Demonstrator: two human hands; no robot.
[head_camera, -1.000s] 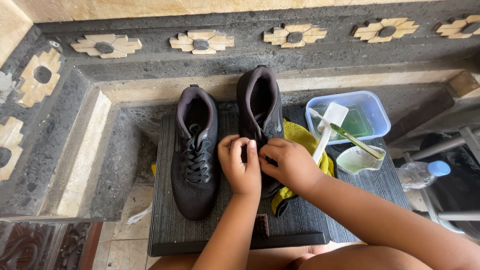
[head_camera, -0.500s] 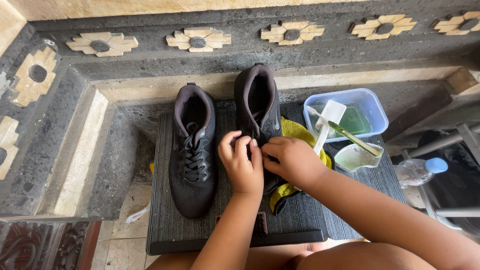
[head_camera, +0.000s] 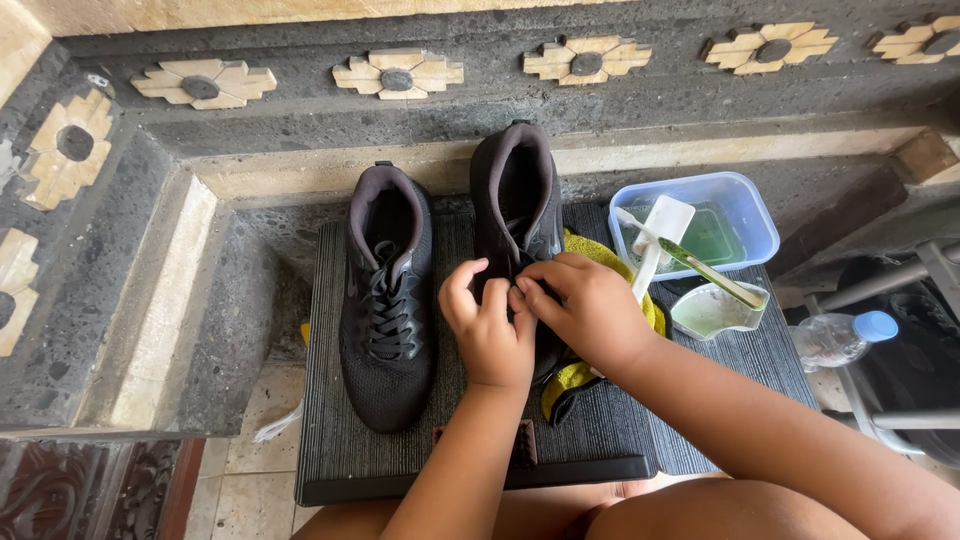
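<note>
on the dark mat, two black shoes; left hand and right hand pinch the right shoe at its laces, left shoe untouched.

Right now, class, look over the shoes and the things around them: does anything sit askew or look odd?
The two black shoes do not line up: the right shoe sits farther forward than the left shoe. A yellow cloth lies bunched under the right shoe and both hands. Nothing looks spilled.
</note>
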